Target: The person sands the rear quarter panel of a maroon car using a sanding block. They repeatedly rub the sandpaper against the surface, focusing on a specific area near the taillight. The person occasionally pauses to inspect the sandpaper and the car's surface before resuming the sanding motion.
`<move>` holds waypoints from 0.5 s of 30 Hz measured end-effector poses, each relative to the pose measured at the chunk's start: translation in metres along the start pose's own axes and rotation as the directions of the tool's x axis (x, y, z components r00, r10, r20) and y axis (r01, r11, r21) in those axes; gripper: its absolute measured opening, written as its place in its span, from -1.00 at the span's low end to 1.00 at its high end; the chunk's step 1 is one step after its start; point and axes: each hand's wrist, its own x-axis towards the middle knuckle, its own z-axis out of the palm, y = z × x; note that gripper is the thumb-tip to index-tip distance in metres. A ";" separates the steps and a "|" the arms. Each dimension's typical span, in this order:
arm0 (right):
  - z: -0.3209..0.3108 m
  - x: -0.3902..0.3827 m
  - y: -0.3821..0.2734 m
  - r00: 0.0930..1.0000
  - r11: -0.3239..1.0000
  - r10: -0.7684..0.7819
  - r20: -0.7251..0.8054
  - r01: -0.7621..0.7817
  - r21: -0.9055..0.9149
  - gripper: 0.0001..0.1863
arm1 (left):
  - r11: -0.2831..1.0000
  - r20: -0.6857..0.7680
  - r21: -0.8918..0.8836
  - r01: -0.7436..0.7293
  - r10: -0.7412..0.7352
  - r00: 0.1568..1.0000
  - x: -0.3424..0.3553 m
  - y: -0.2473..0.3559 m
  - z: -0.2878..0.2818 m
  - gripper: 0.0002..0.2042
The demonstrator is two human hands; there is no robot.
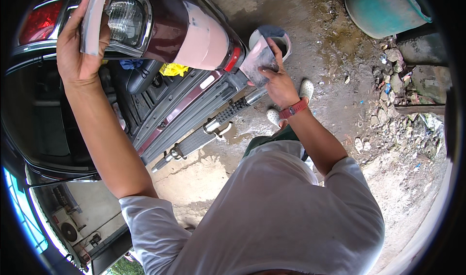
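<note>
My left hand (80, 56) is raised at the upper left, gripping a long, flat, pink-smeared strip (94, 18) beside the car's tail light (124, 20). My right hand (276, 81), with a red watch on the wrist, holds a thin, squarish, pink-and-grey smeared piece (257, 64). It is just over a pale bucket (284, 49), which has dark cloth or material at its rim. Between my hands, the maroon car's rear corner carries a broad pale pink coated patch (201, 40) above a red reflector (234, 59).
The open car door sill (184, 105) and a metal side step (191, 137) run below the panel, with yellow cloth (172, 69) inside. A green tub (378, 10), rubble (388, 90) and concrete blocks (424, 81) lie to the right. An outdoor air-conditioner unit (68, 226) is at lower left.
</note>
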 end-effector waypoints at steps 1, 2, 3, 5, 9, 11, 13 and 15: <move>0.003 0.015 0.001 0.996 0.981 -0.046 0.075 0.060 -0.186 -0.18 | 0.998 -0.190 0.058 -0.014 0.025 0.982 0.013 0.006 -0.001 -0.71; 0.008 0.027 0.003 0.985 0.924 -0.076 0.157 0.129 -0.361 -0.17 | 0.996 -0.138 0.087 0.009 0.003 0.990 0.025 0.009 -0.005 -0.70; 0.021 0.035 0.003 0.968 0.854 -0.135 0.213 0.223 -0.470 -0.22 | 0.995 -0.159 0.096 0.022 -0.006 0.987 0.030 0.010 -0.005 -0.69; 0.032 0.052 0.008 0.853 0.474 -0.320 0.413 0.522 -0.709 -0.23 | 0.995 -0.139 0.086 0.058 -0.046 0.989 0.039 0.009 -0.013 -0.68; 0.036 0.088 0.029 0.498 -0.382 -0.412 0.763 0.665 -0.641 -0.37 | 0.993 -0.027 0.005 0.117 -0.117 0.993 0.048 0.005 -0.032 -0.68; 0.033 0.111 0.038 0.371 -0.517 -0.396 0.840 0.666 -0.538 -0.44 | 0.993 -0.031 -0.016 0.114 -0.114 0.993 0.052 0.002 -0.025 -0.68; 0.036 0.128 0.040 0.334 -0.552 -0.372 0.866 0.670 -0.496 -0.44 | 0.997 -0.041 -0.005 0.078 -0.078 0.996 0.048 0.003 -0.025 -0.69; 0.039 0.145 0.045 0.292 -0.588 -0.354 0.888 0.669 -0.454 -0.44 | 0.994 0.038 -0.053 0.100 -0.098 0.994 0.047 0.002 -0.023 -0.67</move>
